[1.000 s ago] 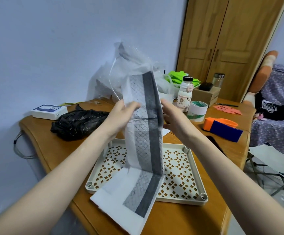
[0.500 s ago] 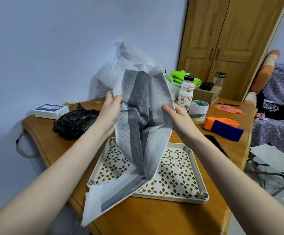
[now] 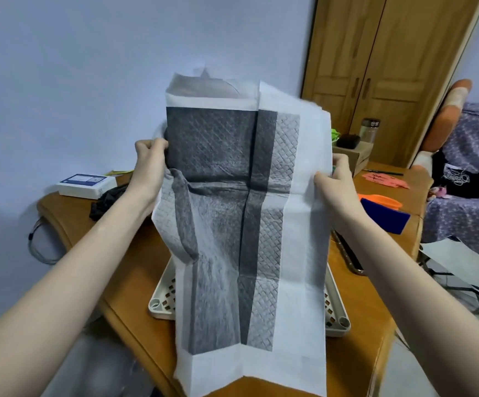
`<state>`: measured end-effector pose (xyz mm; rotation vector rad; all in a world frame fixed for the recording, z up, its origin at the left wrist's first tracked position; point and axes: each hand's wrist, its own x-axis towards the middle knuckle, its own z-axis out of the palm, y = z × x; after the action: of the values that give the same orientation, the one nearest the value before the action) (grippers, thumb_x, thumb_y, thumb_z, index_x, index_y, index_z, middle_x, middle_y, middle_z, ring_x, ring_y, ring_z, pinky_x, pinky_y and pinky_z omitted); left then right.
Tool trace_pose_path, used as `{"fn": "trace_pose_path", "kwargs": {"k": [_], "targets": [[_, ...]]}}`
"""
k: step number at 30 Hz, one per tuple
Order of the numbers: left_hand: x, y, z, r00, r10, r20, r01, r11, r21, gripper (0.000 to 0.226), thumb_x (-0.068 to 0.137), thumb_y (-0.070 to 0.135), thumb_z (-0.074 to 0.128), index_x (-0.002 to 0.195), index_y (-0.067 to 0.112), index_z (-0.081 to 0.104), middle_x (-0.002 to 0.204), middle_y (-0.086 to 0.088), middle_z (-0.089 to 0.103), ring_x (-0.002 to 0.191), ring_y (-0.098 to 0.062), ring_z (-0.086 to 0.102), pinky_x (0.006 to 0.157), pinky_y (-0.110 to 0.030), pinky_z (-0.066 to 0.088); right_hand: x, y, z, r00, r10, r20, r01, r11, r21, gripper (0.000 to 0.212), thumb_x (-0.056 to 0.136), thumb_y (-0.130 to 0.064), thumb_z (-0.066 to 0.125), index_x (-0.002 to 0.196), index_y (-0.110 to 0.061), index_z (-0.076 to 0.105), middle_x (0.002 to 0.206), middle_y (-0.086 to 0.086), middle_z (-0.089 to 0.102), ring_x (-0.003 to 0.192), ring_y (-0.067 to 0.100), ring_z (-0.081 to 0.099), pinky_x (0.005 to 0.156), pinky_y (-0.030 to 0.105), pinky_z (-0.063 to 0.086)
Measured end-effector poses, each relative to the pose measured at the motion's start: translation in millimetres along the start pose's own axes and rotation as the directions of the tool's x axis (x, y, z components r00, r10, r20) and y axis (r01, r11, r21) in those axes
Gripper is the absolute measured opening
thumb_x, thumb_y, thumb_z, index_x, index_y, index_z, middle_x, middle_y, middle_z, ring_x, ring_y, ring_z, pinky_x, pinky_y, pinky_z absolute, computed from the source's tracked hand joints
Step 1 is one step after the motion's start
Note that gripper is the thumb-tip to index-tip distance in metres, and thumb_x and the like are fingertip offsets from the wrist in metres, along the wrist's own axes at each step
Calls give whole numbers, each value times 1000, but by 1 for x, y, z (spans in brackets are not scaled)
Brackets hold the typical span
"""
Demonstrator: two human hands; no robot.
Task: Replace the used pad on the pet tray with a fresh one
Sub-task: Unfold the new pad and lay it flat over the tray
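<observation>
**Fresh pad held up over the tray**

The left hand (image 3: 149, 161) is gripping the pad (image 3: 246, 224) by its left edge while the right hand (image 3: 337, 181) is pinching the right edge. The pad is hanging between them, draping over the tray (image 3: 161, 303) below.

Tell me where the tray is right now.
In the head view, the cream tray sits on the wooden table at lower centre, mostly hidden behind the pad held up by both hands.
</observation>
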<state>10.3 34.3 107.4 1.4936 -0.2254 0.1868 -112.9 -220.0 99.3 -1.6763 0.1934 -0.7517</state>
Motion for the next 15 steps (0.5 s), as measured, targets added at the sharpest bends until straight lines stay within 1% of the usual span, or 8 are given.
{"fn": "trace_pose_path", "kwargs": {"k": [3,5,10,11,12,13,14,15], "targets": [[-2,-2,0,998,-24,65,28,998,-56,32,68,42,51,88,21,36,114,-8,40,107,-19,49,85,-38,45,-5,3,0,986,-142,-88,130,983,-129,33,87,5,48,110,-10,31,83,-8,43,66,4,46,58,8,40],[-3,-5,1,996,-25,80,33,994,-107,32,72,42,53,91,21,38,114,-9,41,107,-18,50,86,-36,45,-7,5,3,971,-226,-82,203,953,-227,34,84,3,53,103,-12,29,83,-7,41,67,7,43,60,15,39],[-7,-9,2,993,-33,113,42,995,-85,35,72,47,59,70,23,33,77,-3,35,104,-16,27,71,-34,37,-11,17,9,964,-260,-56,228,917,-327,35,79,-5,64,97,-18,36,88,-3,47,72,11,46,71,34,43],[-10,-9,4,992,-19,126,29,997,-77,37,74,44,59,68,23,30,74,-9,36,111,-18,18,67,-37,39,-10,22,10,963,-266,-32,238,906,-351,33,80,-8,65,95,-19,37,86,-3,48,75,17,48,71,38,42],[-16,-7,7,992,-4,129,13,998,-66,38,76,42,60,69,22,29,78,-20,41,125,-42,12,70,-42,43,-10,25,11,964,-266,0,246,894,-375,28,81,-11,65,93,-18,41,84,-3,50,78,20,48,70,37,41],[-21,-6,9,994,-5,112,10,999,-46,37,75,43,61,72,22,31,90,-28,47,121,-56,30,80,-47,45,-11,27,13,968,-251,23,238,880,-411,19,84,-15,64,92,-15,47,84,-3,53,79,20,49,70,34,39],[-25,-6,11,995,-17,95,20,999,-31,36,73,45,62,78,23,34,99,-22,52,106,-41,54,86,-44,45,-12,29,16,972,-230,42,225,872,-434,13,89,-21,61,91,-10,54,85,0,58,82,21,52,71,33,38],[-27,-7,13,995,-24,94,28,999,-43,38,70,46,64,84,26,35,102,-12,54,98,-26,59,85,-39,46,-14,29,18,980,-193,58,198,876,-440,24,93,-28,55,91,-5,60,88,5,63,86,24,56,73,34,39]]}}
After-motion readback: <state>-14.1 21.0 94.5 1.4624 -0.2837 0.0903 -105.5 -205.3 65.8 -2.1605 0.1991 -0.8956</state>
